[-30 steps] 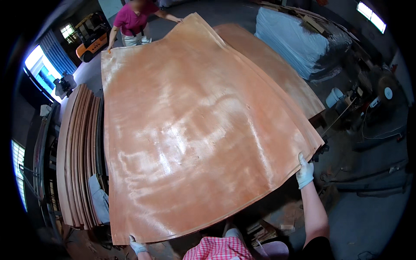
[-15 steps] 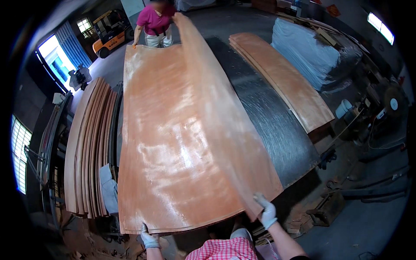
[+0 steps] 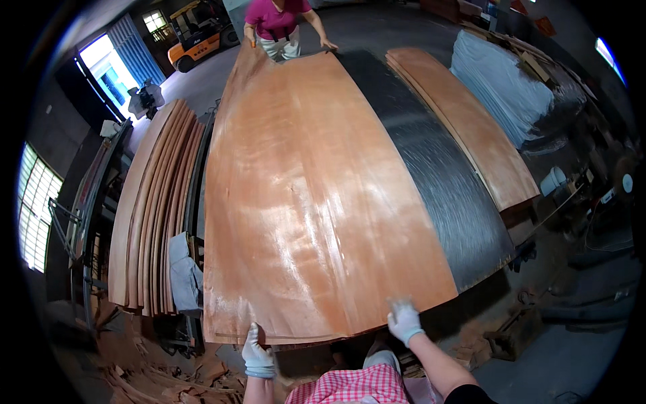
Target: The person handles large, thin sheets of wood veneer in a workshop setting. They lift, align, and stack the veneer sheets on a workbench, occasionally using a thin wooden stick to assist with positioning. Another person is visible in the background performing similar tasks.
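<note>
A wide reddish-brown wood veneer sheet (image 3: pixel 316 202) lies spread over a stack in front of me, its surface glossy and slightly wavy. My left hand (image 3: pixel 258 353), in a pale glove, pinches the sheet's near edge towards its left corner, the thumb on top and the fingers partly hidden. On the right of that edge rests my gloved right hand (image 3: pixel 404 322), fingers stretched out over the veneer, their tips blurred. At the far end stands a co-worker (image 3: pixel 277 20) in a magenta top, one hand at the raised far-left corner, the other by the far-right corner.
Curved veneer sheets (image 3: pixel 151 209) stand piled at left, beside a grey cloth (image 3: pixel 185 276). Right of the sheet runs a dark, shiny board surface (image 3: pixel 437 188), then another veneer stack (image 3: pixel 464 121) and a plastic-wrapped pile (image 3: pixel 498 87). An orange forklift (image 3: pixel 198 44) is parked at far left.
The sheet's lifted right part has come down flat to the right. My right hand has let go of its edge and opened. The co-worker's one hand has lowered to the far-right corner.
</note>
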{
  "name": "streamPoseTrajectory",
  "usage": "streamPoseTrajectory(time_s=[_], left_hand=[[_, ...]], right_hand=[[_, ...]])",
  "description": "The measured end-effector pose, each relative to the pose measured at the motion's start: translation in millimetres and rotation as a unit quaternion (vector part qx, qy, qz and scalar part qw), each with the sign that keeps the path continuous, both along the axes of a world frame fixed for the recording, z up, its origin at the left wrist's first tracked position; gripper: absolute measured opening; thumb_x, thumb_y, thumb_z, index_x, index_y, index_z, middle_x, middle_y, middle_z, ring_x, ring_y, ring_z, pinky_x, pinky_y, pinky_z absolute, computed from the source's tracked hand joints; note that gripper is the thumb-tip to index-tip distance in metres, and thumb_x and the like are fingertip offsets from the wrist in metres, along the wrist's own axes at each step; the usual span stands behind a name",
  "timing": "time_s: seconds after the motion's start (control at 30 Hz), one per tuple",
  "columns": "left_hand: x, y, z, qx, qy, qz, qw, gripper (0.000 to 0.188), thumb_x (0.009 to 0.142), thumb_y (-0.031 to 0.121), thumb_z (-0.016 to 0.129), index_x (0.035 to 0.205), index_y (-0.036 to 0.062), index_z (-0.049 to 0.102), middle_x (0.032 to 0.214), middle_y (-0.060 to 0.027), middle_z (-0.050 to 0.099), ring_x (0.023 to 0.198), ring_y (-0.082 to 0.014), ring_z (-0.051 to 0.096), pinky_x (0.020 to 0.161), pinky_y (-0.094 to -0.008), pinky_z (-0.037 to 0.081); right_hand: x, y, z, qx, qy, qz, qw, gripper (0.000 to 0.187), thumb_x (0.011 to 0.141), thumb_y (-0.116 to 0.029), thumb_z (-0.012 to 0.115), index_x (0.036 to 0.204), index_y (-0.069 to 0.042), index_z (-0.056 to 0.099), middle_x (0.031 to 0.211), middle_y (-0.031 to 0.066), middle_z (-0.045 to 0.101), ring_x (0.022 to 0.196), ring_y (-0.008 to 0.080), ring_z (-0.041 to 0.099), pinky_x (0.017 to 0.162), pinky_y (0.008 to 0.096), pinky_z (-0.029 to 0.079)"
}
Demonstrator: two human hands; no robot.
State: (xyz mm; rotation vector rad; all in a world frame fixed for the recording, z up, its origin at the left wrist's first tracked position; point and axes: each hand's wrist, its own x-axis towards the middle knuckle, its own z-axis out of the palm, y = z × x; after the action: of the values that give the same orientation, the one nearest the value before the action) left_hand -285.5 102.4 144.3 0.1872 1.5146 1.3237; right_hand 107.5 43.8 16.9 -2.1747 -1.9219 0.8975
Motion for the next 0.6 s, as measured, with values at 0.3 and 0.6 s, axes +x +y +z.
streamPoseTrajectory(time_s=[0.3,0.6], left_hand=[[115,-52,26,0.148,0.301,-0.241,0.911,0.039,0.09,0.015,0.066,0.123,-0.0031,0.057,0.116,-0.0091,0.061,0.101,-0.0165,0.058,0.09,-0.034,0.048],[276,-32,-60,0.2,0.337,-0.541,0.744,0.064,0.077,0.016,0.066,0.136,0.0013,0.048,0.139,-0.0205,0.048,0.132,-0.0325,0.043,0.113,-0.0371,0.03]], right_hand=[[80,33,-46,-0.043,-0.168,-0.097,0.98,0.081,0.093,-0.057,0.04,0.152,-0.007,0.018,0.156,0.0276,0.008,0.145,0.0422,0.006,0.115,0.055,-0.002],[80,30,-52,-0.058,-0.133,-0.089,0.985,0.083,0.091,-0.055,0.043,0.153,-0.009,0.013,0.156,0.0276,0.002,0.145,0.0432,-0.004,0.114,0.0567,-0.005]])
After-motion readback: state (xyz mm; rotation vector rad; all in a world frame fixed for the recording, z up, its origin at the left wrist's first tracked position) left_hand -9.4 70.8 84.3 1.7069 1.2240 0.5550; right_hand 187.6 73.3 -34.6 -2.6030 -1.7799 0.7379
